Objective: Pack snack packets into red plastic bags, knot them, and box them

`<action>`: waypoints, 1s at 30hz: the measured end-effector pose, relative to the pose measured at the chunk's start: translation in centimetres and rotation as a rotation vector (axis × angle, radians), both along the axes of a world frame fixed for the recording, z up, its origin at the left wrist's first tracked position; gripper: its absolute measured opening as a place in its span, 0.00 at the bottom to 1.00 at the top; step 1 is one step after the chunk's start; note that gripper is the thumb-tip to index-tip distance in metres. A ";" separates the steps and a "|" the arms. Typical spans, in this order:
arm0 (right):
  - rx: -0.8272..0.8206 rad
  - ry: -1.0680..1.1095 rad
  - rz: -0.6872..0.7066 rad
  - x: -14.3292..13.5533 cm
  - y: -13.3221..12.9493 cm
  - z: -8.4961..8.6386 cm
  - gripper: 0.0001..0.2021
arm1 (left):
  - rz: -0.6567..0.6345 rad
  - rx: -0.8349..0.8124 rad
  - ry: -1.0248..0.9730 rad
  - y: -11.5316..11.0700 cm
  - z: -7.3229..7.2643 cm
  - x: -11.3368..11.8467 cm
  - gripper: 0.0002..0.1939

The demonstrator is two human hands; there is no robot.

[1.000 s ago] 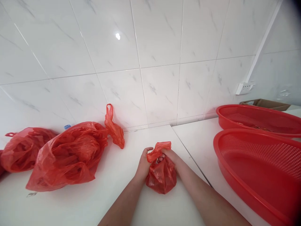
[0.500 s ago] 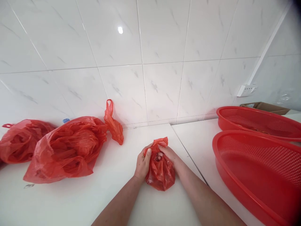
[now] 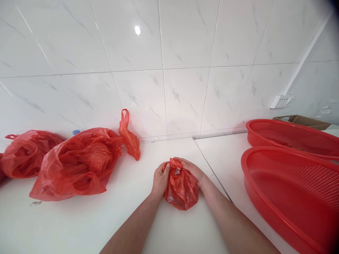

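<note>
A small red plastic bag (image 3: 182,193) rests on the white table in front of me, its lower part bulging and its top gathered. My left hand (image 3: 161,179) grips the left side of the gathered top, thumb lying over the film. On the other side, my right hand (image 3: 192,172) is wrapped round the top, with some fingers behind or inside the film. A fingertip shows through a gap in the middle of the bag's neck. What the bag contains cannot be made out.
Two red perforated plastic baskets (image 3: 265,208) stand at the right, the farther one with some small bits inside. Large crumpled red bags (image 3: 79,162) lie at the left, beside a smaller upright red bag (image 3: 129,137). Behind is a tiled wall with a socket (image 3: 281,101).
The fingers of my right hand have shifted over the bag's top, and the film that stuck up there is now lower and bunched. The view has tilted slightly.
</note>
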State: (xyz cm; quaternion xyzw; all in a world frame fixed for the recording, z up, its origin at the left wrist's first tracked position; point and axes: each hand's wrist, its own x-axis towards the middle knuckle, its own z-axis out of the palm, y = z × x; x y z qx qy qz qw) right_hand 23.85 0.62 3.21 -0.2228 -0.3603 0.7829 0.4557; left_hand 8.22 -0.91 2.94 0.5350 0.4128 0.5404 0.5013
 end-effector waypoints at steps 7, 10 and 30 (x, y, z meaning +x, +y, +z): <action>0.157 -0.342 -0.145 -0.1 0.6 -0.6 0.23 | 0.080 -0.005 0.101 0.2 -0.3 -0.1 0.13; 0.263 -0.670 -0.347 -0.5 0.6 -0.4 0.27 | 0.148 0.007 0.141 0.3 -0.3 -0.1 0.11; 0.304 -0.643 -0.467 0.4 1.0 -0.2 0.13 | 0.118 0.179 0.390 -0.1 -0.3 0.2 0.03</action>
